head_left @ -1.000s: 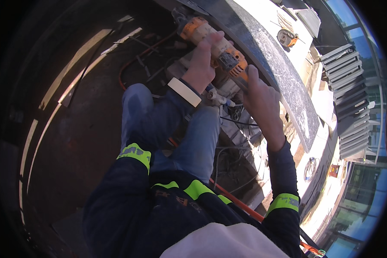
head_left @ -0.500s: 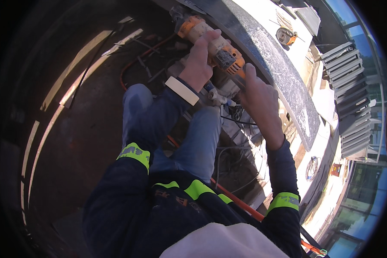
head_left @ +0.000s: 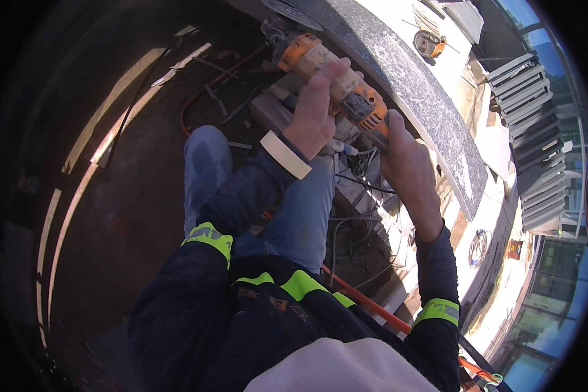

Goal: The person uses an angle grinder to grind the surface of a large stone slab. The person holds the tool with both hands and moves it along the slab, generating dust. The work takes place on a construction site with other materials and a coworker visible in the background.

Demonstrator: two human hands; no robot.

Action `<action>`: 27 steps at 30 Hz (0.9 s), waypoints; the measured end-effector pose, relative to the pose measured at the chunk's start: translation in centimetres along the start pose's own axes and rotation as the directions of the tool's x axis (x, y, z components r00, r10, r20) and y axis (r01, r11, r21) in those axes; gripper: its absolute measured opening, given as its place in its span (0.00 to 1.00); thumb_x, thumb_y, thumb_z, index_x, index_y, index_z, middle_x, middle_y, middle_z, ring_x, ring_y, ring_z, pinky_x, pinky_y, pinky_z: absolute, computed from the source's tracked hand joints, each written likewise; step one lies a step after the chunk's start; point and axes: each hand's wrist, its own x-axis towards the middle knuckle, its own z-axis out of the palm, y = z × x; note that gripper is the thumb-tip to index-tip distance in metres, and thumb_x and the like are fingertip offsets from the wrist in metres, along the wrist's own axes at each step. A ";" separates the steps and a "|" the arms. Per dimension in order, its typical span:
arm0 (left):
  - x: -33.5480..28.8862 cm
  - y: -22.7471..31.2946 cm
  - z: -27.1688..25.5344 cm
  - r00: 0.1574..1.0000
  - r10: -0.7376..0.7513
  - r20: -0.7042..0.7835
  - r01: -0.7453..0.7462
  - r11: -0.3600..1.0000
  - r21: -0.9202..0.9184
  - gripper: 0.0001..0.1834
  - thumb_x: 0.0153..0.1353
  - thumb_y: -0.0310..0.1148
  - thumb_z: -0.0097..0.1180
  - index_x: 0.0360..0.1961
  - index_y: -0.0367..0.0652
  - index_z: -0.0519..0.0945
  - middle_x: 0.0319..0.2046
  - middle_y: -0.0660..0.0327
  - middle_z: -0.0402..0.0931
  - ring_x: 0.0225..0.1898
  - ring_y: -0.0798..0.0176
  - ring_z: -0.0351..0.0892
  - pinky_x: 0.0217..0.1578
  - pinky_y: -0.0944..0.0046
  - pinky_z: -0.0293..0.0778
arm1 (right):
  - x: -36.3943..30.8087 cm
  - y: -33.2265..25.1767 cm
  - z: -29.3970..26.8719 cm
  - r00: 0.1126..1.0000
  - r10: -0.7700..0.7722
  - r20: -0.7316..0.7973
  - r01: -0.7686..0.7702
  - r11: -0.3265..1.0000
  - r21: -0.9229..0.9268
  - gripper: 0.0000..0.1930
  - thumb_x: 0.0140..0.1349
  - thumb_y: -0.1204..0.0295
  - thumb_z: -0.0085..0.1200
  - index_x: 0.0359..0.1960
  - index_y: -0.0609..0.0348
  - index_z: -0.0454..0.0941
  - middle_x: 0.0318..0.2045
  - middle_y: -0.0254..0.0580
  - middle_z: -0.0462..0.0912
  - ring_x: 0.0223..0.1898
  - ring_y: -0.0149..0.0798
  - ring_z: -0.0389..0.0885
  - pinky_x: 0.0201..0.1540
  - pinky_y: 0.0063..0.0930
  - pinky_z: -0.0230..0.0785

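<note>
With both hands I hold a dusty orange and grey angle grinder [head_left: 356,101] along the near edge of a long curved slab of speckled dark stone [head_left: 431,98]. My left hand [head_left: 315,108] is wrapped round the middle of its body, with a pale band on that wrist. Round the rear handle, my right hand [head_left: 408,170] is closed. The grinder's head points to the far left. A flat grey disc [head_left: 293,13] shows beside the head, at the slab's edge; I cannot tell whether it touches the stone. White dust streaks the slab's top.
Cables and a pale connector [head_left: 338,147] lie tangled under the slab. An orange hose [head_left: 372,307] runs past my right side. Long timber strips [head_left: 121,117] lie at the left. Beyond the slab are a round black and orange tool [head_left: 429,44], coiled cable [head_left: 480,248] and metal slats [head_left: 529,130].
The grinder and both my hands have shifted a little right and nearer to me. More of the grey disc now shows. My grip looks the same.
</note>
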 end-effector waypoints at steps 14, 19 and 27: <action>3.3 1.6 -2.1 0.998 0.057 0.024 -0.057 0.998 0.003 0.31 0.63 0.44 0.73 0.60 0.41 0.73 0.52 0.49 0.84 0.54 0.52 0.89 0.57 0.50 0.87 | 3.3 -0.6 1.8 0.998 -0.054 -0.040 0.056 0.998 0.038 0.33 0.60 0.82 0.60 0.68 0.58 0.63 0.34 0.68 0.85 0.38 0.73 0.86 0.38 0.66 0.74; 5.0 2.1 -2.9 0.996 0.090 0.007 -0.090 0.996 -0.009 0.30 0.63 0.44 0.73 0.59 0.42 0.74 0.50 0.50 0.84 0.54 0.52 0.89 0.55 0.48 0.88 | 4.8 -1.0 2.2 0.997 -0.068 -0.026 0.069 0.997 0.019 0.34 0.60 0.81 0.60 0.69 0.57 0.62 0.33 0.68 0.85 0.38 0.72 0.87 0.38 0.67 0.74; 8.0 3.3 -4.7 0.998 0.045 -0.051 -0.044 0.999 0.017 0.27 0.64 0.43 0.72 0.58 0.43 0.75 0.47 0.53 0.86 0.50 0.52 0.91 0.54 0.46 0.88 | 6.4 -2.3 2.4 0.998 -0.047 -0.036 0.044 0.996 -0.084 0.30 0.63 0.78 0.56 0.67 0.57 0.65 0.32 0.66 0.87 0.35 0.71 0.88 0.37 0.67 0.76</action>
